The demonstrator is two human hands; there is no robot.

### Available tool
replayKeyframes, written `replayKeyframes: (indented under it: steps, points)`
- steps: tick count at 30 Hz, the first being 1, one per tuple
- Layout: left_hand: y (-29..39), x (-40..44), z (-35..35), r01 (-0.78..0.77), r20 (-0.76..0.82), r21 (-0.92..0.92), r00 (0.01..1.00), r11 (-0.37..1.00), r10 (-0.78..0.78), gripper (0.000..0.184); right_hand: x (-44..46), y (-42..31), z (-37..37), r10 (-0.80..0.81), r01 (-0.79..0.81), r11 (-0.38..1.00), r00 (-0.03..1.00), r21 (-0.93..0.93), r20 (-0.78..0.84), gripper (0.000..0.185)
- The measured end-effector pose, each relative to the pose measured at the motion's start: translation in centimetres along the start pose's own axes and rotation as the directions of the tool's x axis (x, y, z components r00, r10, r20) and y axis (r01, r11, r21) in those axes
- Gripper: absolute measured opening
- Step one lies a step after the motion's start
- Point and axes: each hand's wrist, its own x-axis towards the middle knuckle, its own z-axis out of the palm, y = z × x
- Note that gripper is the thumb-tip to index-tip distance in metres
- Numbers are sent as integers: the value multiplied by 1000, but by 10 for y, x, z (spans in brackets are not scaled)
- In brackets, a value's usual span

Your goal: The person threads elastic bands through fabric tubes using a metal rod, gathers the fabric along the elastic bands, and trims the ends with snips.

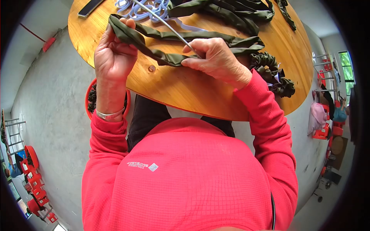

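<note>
My left hand (115,54) pinches the left end of a long dark green fabric tube (133,38), which stretches across the table to the right. Fingers of my right hand (217,59) are closed round a thin grey rod (165,24) and also grip the lower strand of the tube. The rod slants up and left past the top edge of the view. Pale lilac elastic (144,11) lies in a loose heap behind the tube. Gathered dark green scrunchies (268,69) are piled beside my right wrist.
More dark green fabric strips (231,13) lie at the back of the round wooden table (173,88). A dark flat object (90,7) rests at the back left. Below the left edge, a red basin (86,102) holds dark pieces. Red stools (36,181) stand far left.
</note>
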Motion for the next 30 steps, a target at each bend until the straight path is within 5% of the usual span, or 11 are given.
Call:
replayKeyframes:
  steps: [3, 6, 7, 8, 10, 13, 17, 30]
  points:
    - [-2, 11, 3, -22, 36, 34, 999, 999, 20, 26, 1, 5, 0, -1, 2, 998, 1000, -67, 22, 18]
    - [-6, 12, 11, -57, -134, 515, 980, 855, 146, 26, -1, 6, -1, 39, -39, 999, 999, 11, 35, 15]
    - [2, 4, 17, 0, -134, 747, 980, 664, 150, 27, -2, 6, -3, 67, -70, 995, 997, 65, 43, 14]
    - [-1, -8, 25, 75, -161, 967, 919, 242, 359, 27, -3, 6, -4, 95, -100, 988, 994, 120, 47, 13]
    - [3, -38, 41, 21, 121, 912, 941, -410, 317, 27, -3, 5, -6, 105, -113, 978, 993, 176, 51, 13]
    - [-27, -85, 97, -282, 280, 945, 959, -168, -36, 29, -4, 4, -7, 100, -106, 976, 994, 191, 43, 13]
    - [-74, -103, 111, -437, 368, 891, 853, -122, -372, 30, -3, 12, -2, 94, -105, 971, 994, 215, 60, 11]
    - [-102, -96, 98, -437, 347, 893, 817, -103, -461, 34, -4, 13, -6, 43, -50, 988, 998, 147, 54, 17]
